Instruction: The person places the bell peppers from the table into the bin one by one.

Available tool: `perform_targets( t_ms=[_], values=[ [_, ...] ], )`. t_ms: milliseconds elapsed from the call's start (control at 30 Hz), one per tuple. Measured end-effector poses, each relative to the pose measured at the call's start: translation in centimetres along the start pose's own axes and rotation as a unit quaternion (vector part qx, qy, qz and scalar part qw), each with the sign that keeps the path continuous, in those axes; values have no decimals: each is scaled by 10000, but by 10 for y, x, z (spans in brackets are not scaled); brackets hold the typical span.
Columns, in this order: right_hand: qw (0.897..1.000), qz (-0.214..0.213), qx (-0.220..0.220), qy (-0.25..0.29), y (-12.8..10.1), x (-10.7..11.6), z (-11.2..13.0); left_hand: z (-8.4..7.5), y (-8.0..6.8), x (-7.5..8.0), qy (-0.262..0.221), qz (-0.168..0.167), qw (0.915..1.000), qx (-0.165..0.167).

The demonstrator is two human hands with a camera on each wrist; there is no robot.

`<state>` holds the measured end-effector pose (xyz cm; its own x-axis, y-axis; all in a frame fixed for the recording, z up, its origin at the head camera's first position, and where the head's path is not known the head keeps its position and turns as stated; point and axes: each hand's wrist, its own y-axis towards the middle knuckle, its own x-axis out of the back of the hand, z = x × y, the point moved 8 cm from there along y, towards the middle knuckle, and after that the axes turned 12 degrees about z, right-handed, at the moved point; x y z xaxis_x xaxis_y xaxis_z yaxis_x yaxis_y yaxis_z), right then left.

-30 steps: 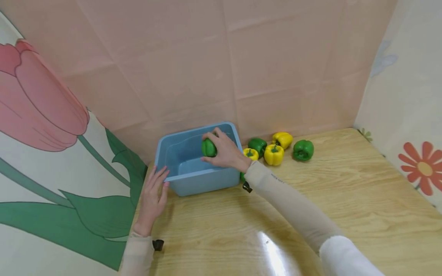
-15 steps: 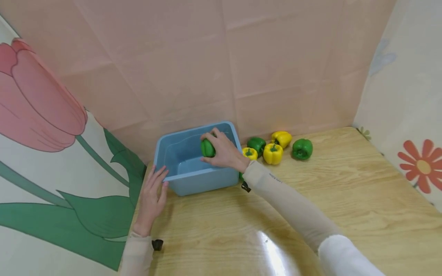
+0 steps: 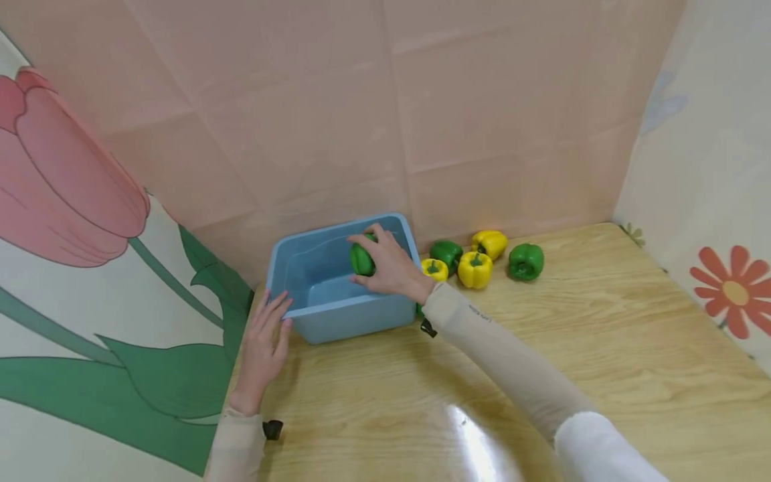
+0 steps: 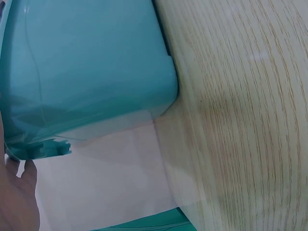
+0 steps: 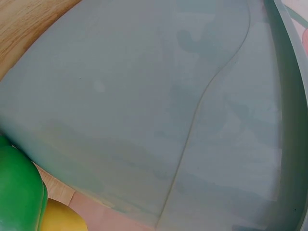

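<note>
My right hand [image 3: 394, 268] grips a green bell pepper [image 3: 361, 258] over the blue plastic bin [image 3: 346, 320], with the thumb below and fingers on top. The pepper is raised above the bin's floor. My left hand [image 3: 265, 348] rests at the bin's front left corner, its fingers extended and touching the rim. In the left wrist view, the left hand [image 4: 19, 197] shows beside the bin's corner [image 4: 96, 62], with fingertips under the rim. The right wrist view shows mostly the bin's wall [image 5: 120, 96]; the right hand is out of sight there.
Right of the bin on the wooden table [image 3: 602, 348] are yellow bell peppers [image 3: 475, 270] and green bell peppers [image 3: 526, 262]. Another green pepper is mostly hidden behind my right wrist. A pink sheet [image 3: 289, 114] backs the table, and a tulip-painted wall [image 3: 78, 187] stands left.
The whole scene shifts slightly left in the head view. My right hand keeps hold of the green bell pepper over the bin; the left hand stays at the corner.
</note>
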<state>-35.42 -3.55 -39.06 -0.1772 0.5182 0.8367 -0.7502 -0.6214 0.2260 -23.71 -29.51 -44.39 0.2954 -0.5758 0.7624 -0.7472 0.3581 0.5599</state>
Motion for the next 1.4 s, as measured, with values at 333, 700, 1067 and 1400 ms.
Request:
perform_targets(
  t_ms=[333,700,1067,1400],
  values=[
    [9999,72,-135,-31,-3,0,-5,-2,6,-2,-98,186,9997,101],
    [9997,173,-151,29,-3,-1,-6,0,5,-3,-114,215,9996,115],
    [9997,163,-148,104,-3,0,-7,1,5,-2,-70,135,9999,82],
    [10000,39,35,85,-2,0,2,0,0,1,-92,128,9998,125]
  ],
)
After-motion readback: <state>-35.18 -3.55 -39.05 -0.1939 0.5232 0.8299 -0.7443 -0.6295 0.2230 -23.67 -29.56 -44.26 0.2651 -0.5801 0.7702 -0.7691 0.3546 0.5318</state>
